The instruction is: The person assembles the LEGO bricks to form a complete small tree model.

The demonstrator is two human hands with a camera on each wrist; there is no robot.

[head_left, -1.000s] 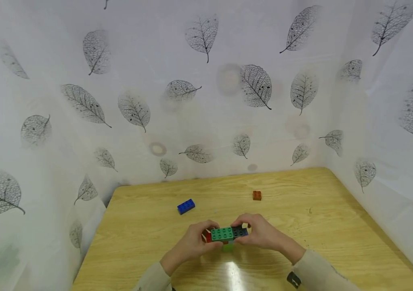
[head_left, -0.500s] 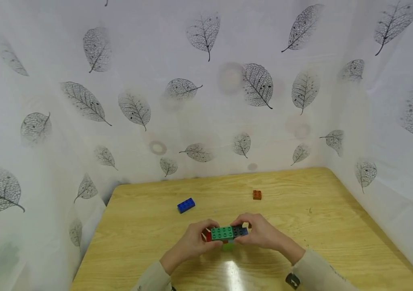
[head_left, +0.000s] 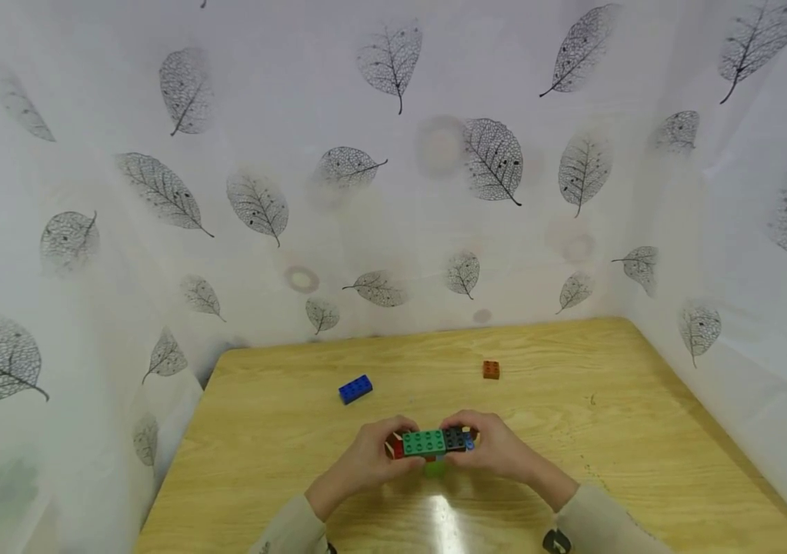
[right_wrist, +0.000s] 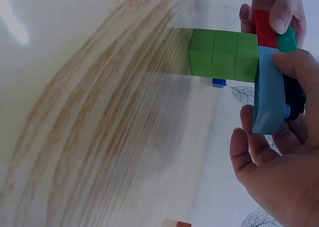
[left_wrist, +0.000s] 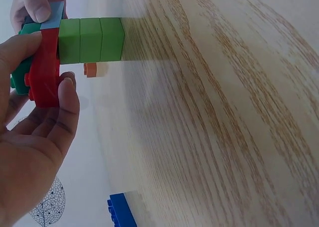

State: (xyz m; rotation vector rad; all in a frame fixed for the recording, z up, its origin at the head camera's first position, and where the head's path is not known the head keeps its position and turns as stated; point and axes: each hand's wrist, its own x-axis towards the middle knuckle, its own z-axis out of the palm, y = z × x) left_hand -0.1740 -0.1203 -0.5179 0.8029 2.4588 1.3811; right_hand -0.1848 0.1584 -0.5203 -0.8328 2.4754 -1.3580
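Observation:
Toy building bricks form a T shape in front of the person. Its stem is several light green bricks (right_wrist: 224, 55) stacked upright on the table. Across the top lie a red brick (left_wrist: 46, 77) at left and a light blue brick (right_wrist: 270, 95) at right. Above these sit a green brick (head_left: 424, 442) and a black brick (head_left: 455, 438). The left hand (head_left: 364, 462) grips the red end, thumb on the near side and fingers beyond. At the other end, the right hand (head_left: 500, 450) holds the light blue brick between thumb and fingers, also bordering the black brick.
A blue brick (head_left: 355, 389) lies on the wooden table (head_left: 261, 446) beyond the left hand. Farther back at right is a small orange-brown brick (head_left: 491, 370). A white curtain with leaf prints (head_left: 393, 231) stands around the table's back and sides.
The right hand's fingers have shifted slightly at the right end, where more of the light blue brick shows. The left hand and the loose bricks stay put.

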